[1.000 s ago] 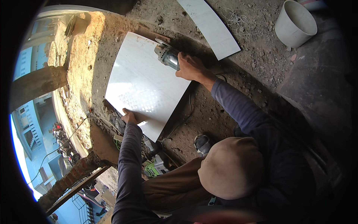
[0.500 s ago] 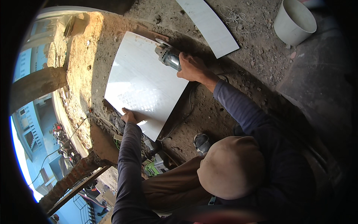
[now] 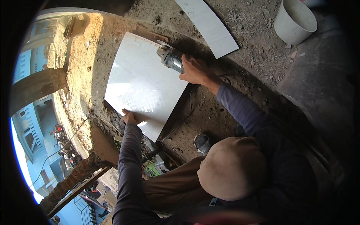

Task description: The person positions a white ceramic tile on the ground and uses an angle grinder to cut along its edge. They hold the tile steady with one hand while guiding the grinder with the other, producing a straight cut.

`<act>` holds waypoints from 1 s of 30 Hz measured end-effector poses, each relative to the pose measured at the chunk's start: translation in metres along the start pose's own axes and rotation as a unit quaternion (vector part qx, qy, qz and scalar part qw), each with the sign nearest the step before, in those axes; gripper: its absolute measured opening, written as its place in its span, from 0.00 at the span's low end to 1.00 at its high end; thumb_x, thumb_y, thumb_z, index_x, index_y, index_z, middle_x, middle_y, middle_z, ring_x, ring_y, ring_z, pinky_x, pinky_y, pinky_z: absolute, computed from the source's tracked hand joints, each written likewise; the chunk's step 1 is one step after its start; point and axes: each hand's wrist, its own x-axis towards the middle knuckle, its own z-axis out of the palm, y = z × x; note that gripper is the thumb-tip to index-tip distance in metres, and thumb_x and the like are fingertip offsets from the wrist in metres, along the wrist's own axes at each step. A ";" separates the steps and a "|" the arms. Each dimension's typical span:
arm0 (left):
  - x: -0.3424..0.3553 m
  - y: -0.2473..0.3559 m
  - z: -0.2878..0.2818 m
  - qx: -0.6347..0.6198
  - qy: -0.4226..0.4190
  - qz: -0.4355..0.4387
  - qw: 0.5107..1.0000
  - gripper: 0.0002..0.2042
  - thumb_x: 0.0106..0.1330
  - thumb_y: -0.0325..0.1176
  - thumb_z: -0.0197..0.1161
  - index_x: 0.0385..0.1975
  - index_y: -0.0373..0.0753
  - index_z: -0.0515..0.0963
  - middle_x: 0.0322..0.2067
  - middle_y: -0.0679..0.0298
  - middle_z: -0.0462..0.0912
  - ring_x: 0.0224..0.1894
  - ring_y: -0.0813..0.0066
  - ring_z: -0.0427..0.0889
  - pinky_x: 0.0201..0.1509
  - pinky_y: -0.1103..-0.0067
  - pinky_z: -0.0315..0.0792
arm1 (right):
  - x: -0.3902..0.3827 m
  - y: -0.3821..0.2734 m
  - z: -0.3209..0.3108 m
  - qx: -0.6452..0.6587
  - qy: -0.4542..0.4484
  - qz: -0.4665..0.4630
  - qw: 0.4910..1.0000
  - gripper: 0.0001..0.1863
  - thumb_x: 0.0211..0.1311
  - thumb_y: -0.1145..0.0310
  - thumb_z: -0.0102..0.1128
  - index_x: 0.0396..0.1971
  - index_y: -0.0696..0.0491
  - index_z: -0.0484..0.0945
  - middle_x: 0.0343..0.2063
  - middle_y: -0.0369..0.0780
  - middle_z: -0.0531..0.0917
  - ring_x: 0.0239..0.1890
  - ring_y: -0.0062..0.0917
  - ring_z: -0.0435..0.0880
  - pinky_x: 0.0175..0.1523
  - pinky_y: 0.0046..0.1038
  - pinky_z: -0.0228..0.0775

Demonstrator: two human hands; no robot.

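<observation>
A large white glossy tile (image 3: 138, 82) lies tilted across the middle of the view. My right hand (image 3: 195, 70) is closed around the body of an angle grinder (image 3: 171, 60). The grinder's disc (image 3: 165, 45) is at the tile's upper right edge; its exact contact cannot be made out. At the tile's lower left edge, my left hand (image 3: 129, 117) holds it, with a finger and the thumb spread along the border. Part of that hand's grip is hidden. Close below the tile lies a green and grey power tool (image 3: 157, 165).
A white strip of tile (image 3: 210, 28) rests on the dirt at the top, near tangled string (image 3: 234, 17) and a white bucket (image 3: 295, 22). A cable (image 3: 191, 101) runs beside the large tile. Below are a shoe (image 3: 203, 144) and a rounded tan shape (image 3: 231, 168).
My right hand and the grinder have shifted slightly right and down along the tile's edge. My left hand keeps its place on the tile.
</observation>
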 end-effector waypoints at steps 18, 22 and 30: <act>-0.017 0.012 -0.006 0.006 -0.013 -0.017 1.000 0.53 0.71 0.71 0.52 0.74 0.26 0.45 0.67 0.32 0.67 0.63 0.41 0.77 0.68 0.58 0.73 | -0.017 0.007 -0.007 0.005 0.005 0.001 1.000 0.32 0.48 0.64 0.73 0.51 0.65 0.72 0.45 0.60 0.84 0.45 0.54 0.88 0.51 0.46 0.84; -0.022 0.014 -0.006 0.028 0.004 -0.005 1.000 0.53 0.70 0.71 0.53 0.74 0.26 0.45 0.67 0.33 0.67 0.63 0.42 0.77 0.67 0.57 0.73 | -0.021 0.010 -0.006 0.000 0.009 0.004 1.000 0.33 0.48 0.64 0.73 0.52 0.66 0.72 0.44 0.60 0.84 0.45 0.54 0.88 0.51 0.47 0.84; -0.015 0.009 -0.006 0.019 -0.009 0.006 1.000 0.54 0.70 0.72 0.54 0.74 0.24 0.45 0.66 0.32 0.68 0.62 0.42 0.77 0.66 0.57 0.74 | -0.027 0.014 -0.008 0.003 0.001 0.006 1.000 0.33 0.48 0.64 0.73 0.52 0.66 0.72 0.44 0.61 0.84 0.45 0.54 0.88 0.51 0.46 0.83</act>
